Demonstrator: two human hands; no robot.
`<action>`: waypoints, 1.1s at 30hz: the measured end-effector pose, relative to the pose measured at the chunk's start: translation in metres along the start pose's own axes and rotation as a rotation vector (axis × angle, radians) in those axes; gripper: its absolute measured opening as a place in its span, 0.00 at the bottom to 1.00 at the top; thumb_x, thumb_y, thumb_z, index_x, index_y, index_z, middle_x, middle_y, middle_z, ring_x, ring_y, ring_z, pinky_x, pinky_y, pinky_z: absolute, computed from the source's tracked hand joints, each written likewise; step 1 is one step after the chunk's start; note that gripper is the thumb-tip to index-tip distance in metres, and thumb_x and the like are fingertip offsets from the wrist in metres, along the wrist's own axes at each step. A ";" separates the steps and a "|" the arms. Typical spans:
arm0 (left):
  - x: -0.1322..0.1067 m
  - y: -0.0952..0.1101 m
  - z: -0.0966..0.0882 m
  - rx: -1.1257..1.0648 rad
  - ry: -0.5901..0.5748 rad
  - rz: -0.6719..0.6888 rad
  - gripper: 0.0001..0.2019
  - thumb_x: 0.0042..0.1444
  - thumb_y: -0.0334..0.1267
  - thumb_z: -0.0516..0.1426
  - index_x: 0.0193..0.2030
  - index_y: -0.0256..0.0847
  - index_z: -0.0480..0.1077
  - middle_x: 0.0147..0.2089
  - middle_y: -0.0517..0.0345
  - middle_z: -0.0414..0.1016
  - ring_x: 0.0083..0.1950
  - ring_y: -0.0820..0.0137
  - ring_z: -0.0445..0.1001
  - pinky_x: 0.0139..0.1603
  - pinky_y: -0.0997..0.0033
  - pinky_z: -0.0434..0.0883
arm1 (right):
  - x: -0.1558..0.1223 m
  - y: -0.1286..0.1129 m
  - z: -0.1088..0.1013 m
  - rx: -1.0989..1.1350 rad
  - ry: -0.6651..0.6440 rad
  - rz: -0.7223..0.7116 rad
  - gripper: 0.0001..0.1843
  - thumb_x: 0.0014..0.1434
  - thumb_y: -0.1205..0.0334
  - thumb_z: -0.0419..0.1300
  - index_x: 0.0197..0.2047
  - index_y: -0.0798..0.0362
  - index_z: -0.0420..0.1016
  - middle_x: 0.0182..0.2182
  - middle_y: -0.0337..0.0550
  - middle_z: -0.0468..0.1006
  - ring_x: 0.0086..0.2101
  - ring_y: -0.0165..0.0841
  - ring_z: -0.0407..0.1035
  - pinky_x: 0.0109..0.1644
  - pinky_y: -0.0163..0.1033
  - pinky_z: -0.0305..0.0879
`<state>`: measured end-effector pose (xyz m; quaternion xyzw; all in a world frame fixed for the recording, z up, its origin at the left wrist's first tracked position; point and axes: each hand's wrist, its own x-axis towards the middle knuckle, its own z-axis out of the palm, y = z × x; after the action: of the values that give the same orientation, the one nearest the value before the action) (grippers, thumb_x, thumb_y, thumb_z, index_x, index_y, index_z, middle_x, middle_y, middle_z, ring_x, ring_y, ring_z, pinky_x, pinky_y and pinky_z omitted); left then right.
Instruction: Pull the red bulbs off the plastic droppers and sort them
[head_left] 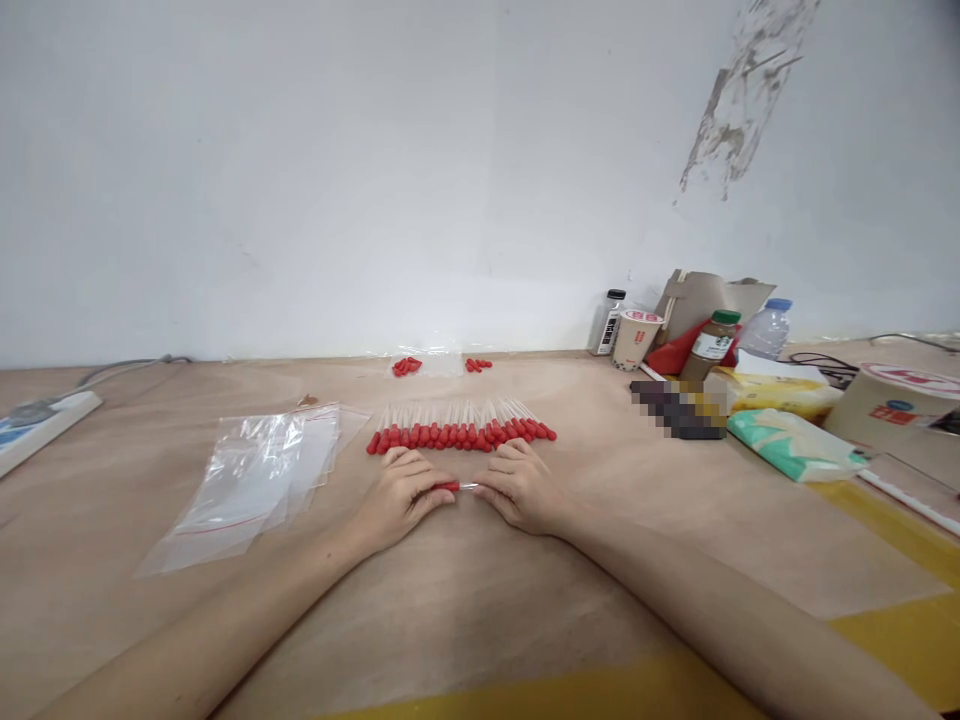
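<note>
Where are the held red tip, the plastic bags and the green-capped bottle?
Red tip (450, 486): head view, on its exposed end.
Plastic bags (253, 465): head view, middle of the top bag.
Green-capped bottle (712, 346): head view, on its label.

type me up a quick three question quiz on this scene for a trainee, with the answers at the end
1. Multiple choice: which hand is at the red end of the held piece? a) left b) right c) both
2. True or false: as the camera sees it, the clear plastic bags lie to the left of the row of red-ended pieces.
3. Fill in: the rightmost bottle has a ____ cap.

Key
1. a: the left hand is there, while the right hand is at the clear part.
2. True.
3. Blue.
</note>
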<state>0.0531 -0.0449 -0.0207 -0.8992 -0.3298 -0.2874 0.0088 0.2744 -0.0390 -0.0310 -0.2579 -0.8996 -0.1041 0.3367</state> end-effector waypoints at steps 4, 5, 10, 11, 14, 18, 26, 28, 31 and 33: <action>0.000 0.000 0.000 -0.001 -0.026 -0.032 0.10 0.59 0.44 0.53 0.34 0.43 0.72 0.31 0.62 0.76 0.34 0.71 0.68 0.46 0.63 0.57 | -0.002 0.000 0.000 0.016 0.031 -0.006 0.12 0.62 0.60 0.52 0.33 0.53 0.75 0.23 0.39 0.73 0.30 0.29 0.58 0.40 0.40 0.49; 0.000 0.000 0.000 0.001 -0.024 -0.036 0.11 0.60 0.44 0.52 0.33 0.43 0.72 0.31 0.62 0.75 0.34 0.71 0.68 0.46 0.63 0.56 | -0.002 0.000 0.000 0.009 0.038 -0.003 0.12 0.61 0.60 0.52 0.32 0.52 0.75 0.22 0.39 0.73 0.29 0.30 0.58 0.40 0.40 0.49; -0.001 0.000 -0.001 0.000 -0.024 -0.039 0.13 0.61 0.43 0.51 0.30 0.41 0.69 0.30 0.61 0.74 0.33 0.71 0.67 0.47 0.63 0.56 | -0.003 -0.001 -0.001 -0.027 0.027 0.016 0.11 0.60 0.61 0.53 0.30 0.52 0.75 0.21 0.38 0.73 0.29 0.30 0.57 0.39 0.41 0.47; -0.001 0.000 0.000 -0.003 -0.024 -0.038 0.13 0.61 0.43 0.51 0.30 0.41 0.69 0.30 0.61 0.74 0.33 0.71 0.67 0.47 0.63 0.56 | -0.003 -0.001 -0.001 -0.030 0.025 0.016 0.11 0.60 0.61 0.53 0.31 0.52 0.75 0.21 0.38 0.73 0.29 0.30 0.57 0.39 0.41 0.47; -0.002 0.000 0.000 -0.006 -0.021 -0.029 0.13 0.61 0.43 0.51 0.29 0.41 0.69 0.30 0.61 0.73 0.33 0.71 0.67 0.47 0.62 0.57 | -0.003 -0.002 -0.001 -0.034 0.021 0.013 0.11 0.60 0.60 0.53 0.31 0.51 0.75 0.21 0.38 0.73 0.29 0.30 0.58 0.40 0.41 0.47; -0.007 -0.004 -0.006 -0.007 0.012 -0.010 0.11 0.60 0.40 0.51 0.29 0.41 0.68 0.28 0.60 0.73 0.32 0.71 0.67 0.45 0.62 0.60 | -0.009 0.001 -0.008 -0.029 0.016 0.035 0.12 0.60 0.61 0.53 0.28 0.52 0.75 0.20 0.38 0.72 0.29 0.30 0.59 0.41 0.41 0.49; -0.021 -0.014 -0.021 -0.017 0.119 -0.207 0.10 0.60 0.40 0.50 0.39 0.42 0.72 0.36 0.58 0.72 0.35 0.72 0.71 0.35 0.72 0.68 | -0.023 0.012 -0.019 -0.025 0.095 0.253 0.10 0.59 0.63 0.53 0.37 0.49 0.77 0.28 0.39 0.79 0.28 0.29 0.63 0.38 0.39 0.51; -0.022 -0.018 -0.018 0.035 0.172 -0.243 0.11 0.59 0.39 0.50 0.42 0.42 0.72 0.38 0.56 0.70 0.36 0.71 0.70 0.35 0.72 0.68 | -0.022 0.010 -0.017 -0.043 0.121 0.269 0.10 0.58 0.66 0.53 0.38 0.50 0.76 0.30 0.40 0.79 0.28 0.29 0.64 0.38 0.39 0.51; -0.025 -0.024 -0.015 0.071 0.191 -0.279 0.12 0.59 0.38 0.49 0.44 0.42 0.71 0.37 0.56 0.68 0.34 0.72 0.69 0.32 0.73 0.68 | -0.022 0.010 -0.017 -0.089 0.171 0.263 0.08 0.55 0.68 0.54 0.34 0.53 0.74 0.27 0.40 0.78 0.28 0.30 0.65 0.37 0.38 0.50; -0.026 -0.026 -0.014 0.063 0.186 -0.297 0.11 0.59 0.38 0.49 0.44 0.41 0.69 0.37 0.57 0.68 0.33 0.73 0.69 0.31 0.74 0.68 | -0.023 0.011 -0.016 -0.132 0.172 0.243 0.06 0.54 0.68 0.53 0.31 0.53 0.72 0.24 0.39 0.76 0.27 0.30 0.64 0.36 0.38 0.49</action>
<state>0.0143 -0.0425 -0.0276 -0.8093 -0.4658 -0.3569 0.0249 0.3038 -0.0446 -0.0339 -0.3766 -0.8209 -0.1432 0.4047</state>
